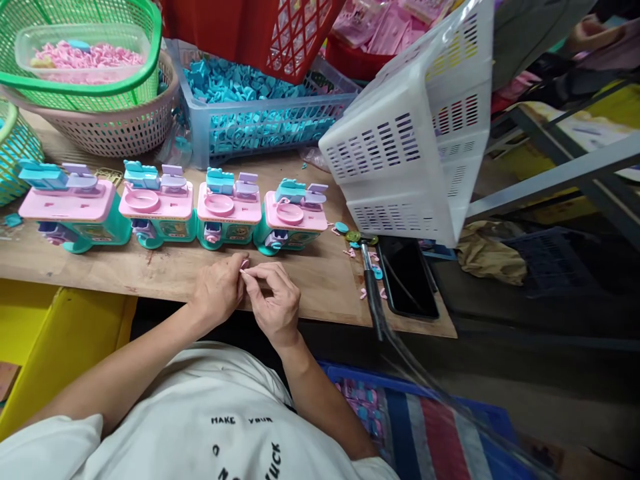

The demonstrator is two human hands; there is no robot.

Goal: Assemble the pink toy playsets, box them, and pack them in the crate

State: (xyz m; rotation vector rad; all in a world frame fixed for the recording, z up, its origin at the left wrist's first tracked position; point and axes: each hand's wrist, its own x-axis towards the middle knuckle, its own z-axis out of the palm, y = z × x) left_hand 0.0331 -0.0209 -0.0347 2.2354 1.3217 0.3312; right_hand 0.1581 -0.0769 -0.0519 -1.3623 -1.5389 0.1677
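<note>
A wooden workbench [175, 270] runs across the head view, crowded at its far edge with baskets: a green basket [90, 80] holding a clear tub of pink pieces, nested in a beige basket [125, 127], a blue crate [260, 127] filled with small turquoise parts, a red crate [260, 33] above it, and a white slotted crate [420, 133] tilted on its side at the right. Four pink-and-teal toy units stand in a row along the bench, the leftmost [75, 207] well apart from the hands and the rightmost [293, 217] just beyond them. To the right lie a dark phone [407, 277], a black-handled tool [373, 287] and a few loose pink and teal bits. At the bench's near edge the left hand [217, 290] and the right hand [275, 300] meet, fingertips touching, both pinched together on a small pink piece [245, 265] that only just shows between them, above the wood in front of the third and fourth toys. Its shape is too small to make out. Below, a white printed shirt [215, 427] fills the foreground, with a yellow bin [60, 340] at the left and a blue tray [425, 427] of small parts at the lower right.
</note>
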